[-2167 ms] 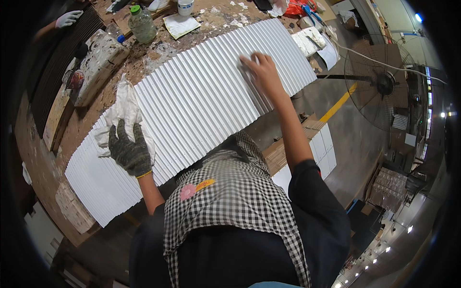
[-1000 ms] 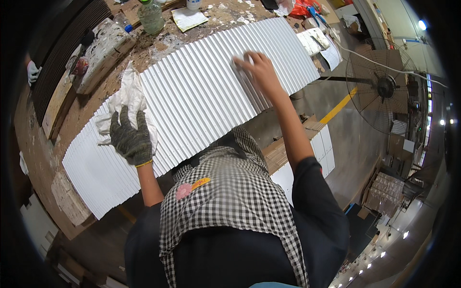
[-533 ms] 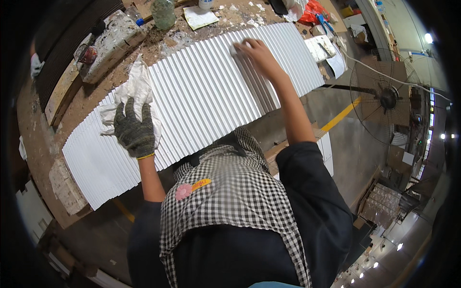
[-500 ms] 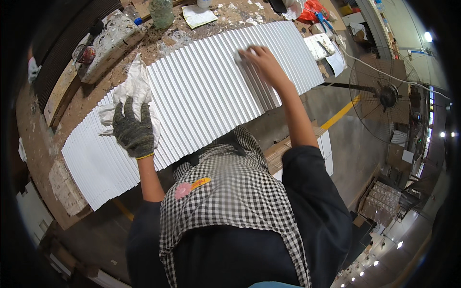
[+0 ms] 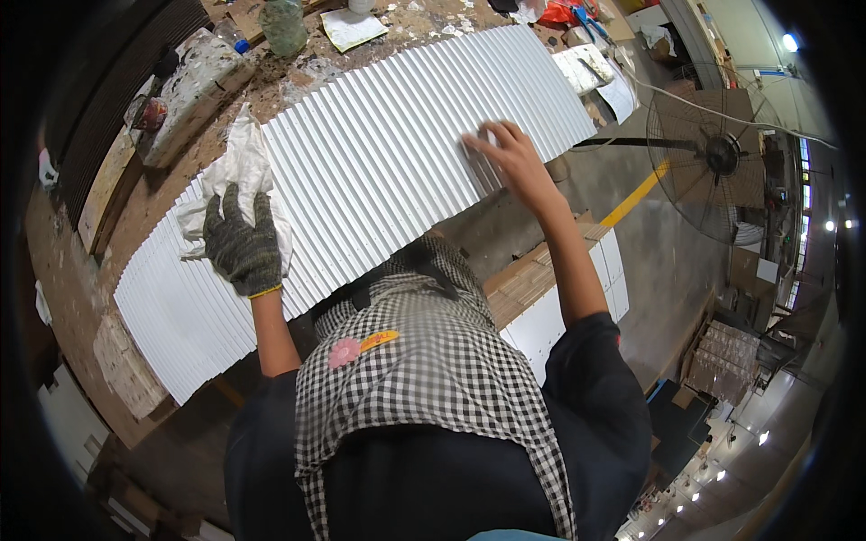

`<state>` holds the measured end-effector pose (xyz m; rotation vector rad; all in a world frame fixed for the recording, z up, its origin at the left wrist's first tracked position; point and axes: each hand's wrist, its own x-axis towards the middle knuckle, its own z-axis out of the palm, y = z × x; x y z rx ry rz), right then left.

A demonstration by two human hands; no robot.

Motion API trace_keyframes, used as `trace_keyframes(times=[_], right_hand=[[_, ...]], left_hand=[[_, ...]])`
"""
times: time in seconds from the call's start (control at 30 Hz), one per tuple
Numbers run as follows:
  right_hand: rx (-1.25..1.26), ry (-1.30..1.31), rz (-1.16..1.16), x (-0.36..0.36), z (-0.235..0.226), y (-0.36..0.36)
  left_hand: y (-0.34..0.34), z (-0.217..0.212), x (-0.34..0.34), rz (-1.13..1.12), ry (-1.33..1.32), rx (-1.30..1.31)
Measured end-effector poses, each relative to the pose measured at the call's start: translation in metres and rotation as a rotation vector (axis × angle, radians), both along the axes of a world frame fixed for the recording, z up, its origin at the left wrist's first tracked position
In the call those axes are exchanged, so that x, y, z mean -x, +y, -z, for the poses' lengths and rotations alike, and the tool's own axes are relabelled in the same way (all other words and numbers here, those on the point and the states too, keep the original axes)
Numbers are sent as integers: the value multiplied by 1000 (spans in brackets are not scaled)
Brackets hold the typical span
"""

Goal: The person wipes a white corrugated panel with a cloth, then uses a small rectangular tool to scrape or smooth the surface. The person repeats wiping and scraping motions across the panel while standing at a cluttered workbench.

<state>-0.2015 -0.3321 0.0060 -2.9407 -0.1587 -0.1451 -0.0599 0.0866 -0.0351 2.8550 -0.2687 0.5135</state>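
Observation:
A wide row of white strips (image 5: 379, 153) lies side by side across the bench in front of me. On its left part is a crumpled white cloth (image 5: 245, 153). My left hand (image 5: 242, 243), in a dark grey knit glove with a yellow cuff edge, rests on the cloth with its fingers spread. My bare right hand (image 5: 516, 160) is over the strips toward the right, near their front edge. Its fingers are bent and apart, and I see nothing held in them. I cannot tell whether the fingertips touch the strips.
A paint-stained block (image 5: 194, 95) and a cloudy jar (image 5: 283, 27) stand on the dirty bench behind the strips, near a paper sheet (image 5: 354, 29). A large caged fan (image 5: 722, 155) stands to the right. White panels (image 5: 532, 326) are stacked below my right arm.
My right hand has come nearer along the strips toward their front edge. A dark, shadowed band under it has shrunk. My left hand stays on the cloth; the whole view has shifted slightly.

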Motion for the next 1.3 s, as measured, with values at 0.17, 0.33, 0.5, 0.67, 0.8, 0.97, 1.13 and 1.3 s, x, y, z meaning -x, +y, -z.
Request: trace_keyframes(times=[0.17, 0.33, 0.5, 0.67, 0.8, 0.97, 1.13, 1.3], right_hand=[[109, -90, -75, -107, 33, -20], [60, -95, -69, -117, 38, -24], [6, 52, -68, 4, 11, -16], [84, 205, 24, 102, -25, 3], [-30, -68, 203, 88, -21, 19], [-14, -60, 306, 95, -1, 28], [-54, -48, 364, 124, -10, 33], [12, -141, 302, 99, 1, 40]], left_hand=[[1, 1, -2, -24, 28, -33], [3, 3, -1, -42, 31, -35], [8, 11, -1, -23, -12, -38], [3, 4, 2, -10, -22, -5], [4, 8, 0, -7, 3, -55], [10, 12, -2, -6, 66, -67], [8, 11, -2, 10, 46, -53], [6, 10, -3, -10, 65, -71]])
